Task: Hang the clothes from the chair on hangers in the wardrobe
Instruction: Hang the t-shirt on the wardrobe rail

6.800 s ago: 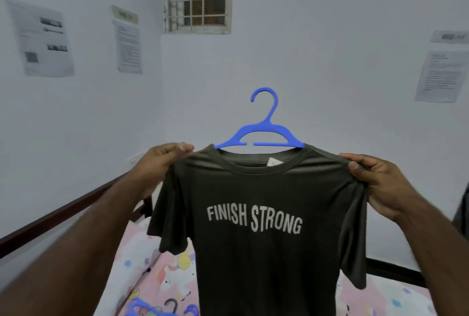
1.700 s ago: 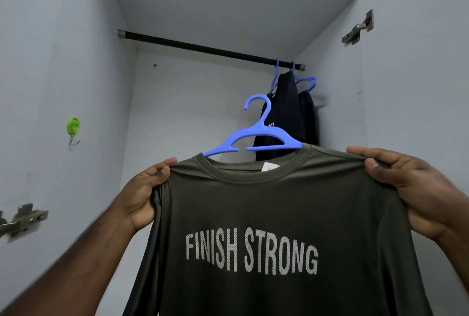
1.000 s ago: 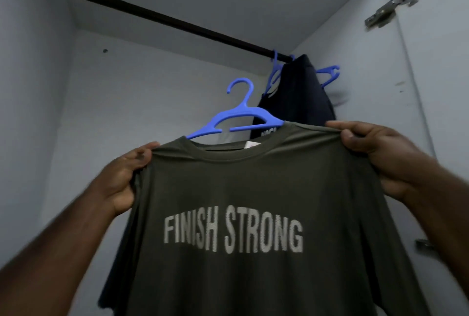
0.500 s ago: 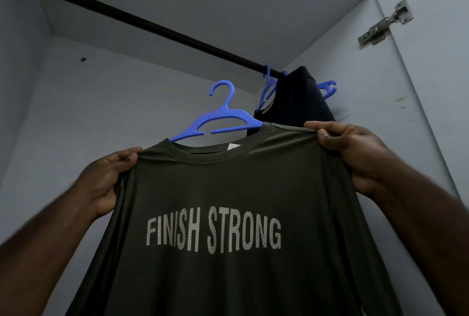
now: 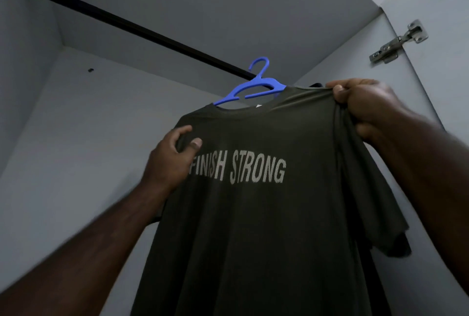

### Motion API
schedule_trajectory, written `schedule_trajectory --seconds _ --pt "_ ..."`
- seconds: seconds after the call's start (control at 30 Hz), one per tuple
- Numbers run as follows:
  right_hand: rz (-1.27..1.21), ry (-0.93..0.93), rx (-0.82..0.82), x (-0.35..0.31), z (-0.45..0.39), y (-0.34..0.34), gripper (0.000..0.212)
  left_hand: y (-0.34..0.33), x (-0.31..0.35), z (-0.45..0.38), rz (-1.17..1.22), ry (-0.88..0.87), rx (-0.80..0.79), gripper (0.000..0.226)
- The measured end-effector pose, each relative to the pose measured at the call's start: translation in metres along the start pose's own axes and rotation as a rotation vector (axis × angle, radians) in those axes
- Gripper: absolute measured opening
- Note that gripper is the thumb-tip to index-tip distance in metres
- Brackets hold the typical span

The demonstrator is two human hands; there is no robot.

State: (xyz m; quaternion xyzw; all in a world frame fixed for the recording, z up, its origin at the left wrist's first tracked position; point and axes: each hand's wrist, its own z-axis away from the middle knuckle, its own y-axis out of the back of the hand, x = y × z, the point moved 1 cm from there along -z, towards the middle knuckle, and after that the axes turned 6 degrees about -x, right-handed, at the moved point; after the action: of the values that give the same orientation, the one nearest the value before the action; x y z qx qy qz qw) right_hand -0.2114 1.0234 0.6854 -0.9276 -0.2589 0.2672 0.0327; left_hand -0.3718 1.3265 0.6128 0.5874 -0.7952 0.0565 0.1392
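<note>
Between both hands, olive T-shirt on blue hanger: left hand pinches one shoulder, right hand grips the other; hook just beside wardrobe rail.

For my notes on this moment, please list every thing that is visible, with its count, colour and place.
T-shirt: one, dark olive, white print FINISH STRONG, held up in the middle on the hanger.
Hanger: one, blue, inside the T-shirt collar, hook close to the rail; whether it is hooked on cannot be told.
Rail: one, black, across the wardrobe top.
Hinge: one, silver metal, upper right on the wardrobe side.
Wardrobe walls: pale grey, all around.
Left hand: one, grips the T-shirt's left shoulder.
Right hand: one, grips the T-shirt's right shoulder.
</note>
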Motion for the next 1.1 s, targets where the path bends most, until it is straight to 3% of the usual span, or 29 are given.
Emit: schedule_trajectory --seconds 0.23,0.3,0.37,0.47,0.6,0.73,0.77,0.8,0.87,0.9,0.97,1.07,1.1 --pt "0.096 0.045 0.093 -0.011 -0.043 -0.015 0.018 -0.027 0.005 0.002 0.043 0.027 -0.112 0.045" --pt "0.108 0.048 0.1 -0.01 -0.056 -0.021 0.029 -0.032 0.004 0.004 0.043 0.029 -0.119 0.044" --pt "0.226 0.055 0.065 -0.007 -0.067 -0.028 0.027 -0.034 0.002 0.006 0.04 0.025 -0.128 0.045" --pt "0.773 0.096 0.15 -0.001 -0.073 -0.045 0.023 -0.035 -0.003 0.009 0.038 0.024 -0.149 0.046" --pt "0.234 -0.014 0.17 -0.004 -0.09 -0.056 0.036 -0.033 -0.013 0.006 0.023 0.035 -0.159 0.046" --pt "0.926 0.104 0.071 -0.002 -0.095 -0.067 0.031 -0.031 -0.021 0.003 0.008 0.049 -0.16 0.046" --pt "0.999 0.105 0.07 -0.001 -0.096 -0.072 0.029 -0.031 -0.022 0.002 0.004 0.05 -0.163 0.046" --pt "0.859 0.056 0.081 0.002 -0.102 -0.073 0.03 -0.031 -0.023 0.003 0.001 0.052 -0.166 0.046" --pt "0.26 -0.126 0.173 0.005 -0.112 -0.076 0.038 -0.031 -0.026 0.003 -0.002 0.056 -0.166 0.044" --pt "0.18 -0.121 0.178 0.003 -0.112 -0.074 0.04 -0.032 -0.027 0.003 0.0 0.057 -0.165 0.043" --pt "0.33 -0.055 0.175 0.009 -0.115 -0.065 0.039 -0.032 -0.028 0.004 0.006 0.064 -0.173 0.043" --pt "1.097 0.044 0.129 0.014 -0.123 -0.056 0.032 -0.032 -0.031 0.008 0.007 0.069 -0.178 0.042" --pt "1.154 0.063 0.131 0.019 -0.128 -0.053 0.031 -0.033 -0.032 0.009 0.005 0.069 -0.177 0.043"
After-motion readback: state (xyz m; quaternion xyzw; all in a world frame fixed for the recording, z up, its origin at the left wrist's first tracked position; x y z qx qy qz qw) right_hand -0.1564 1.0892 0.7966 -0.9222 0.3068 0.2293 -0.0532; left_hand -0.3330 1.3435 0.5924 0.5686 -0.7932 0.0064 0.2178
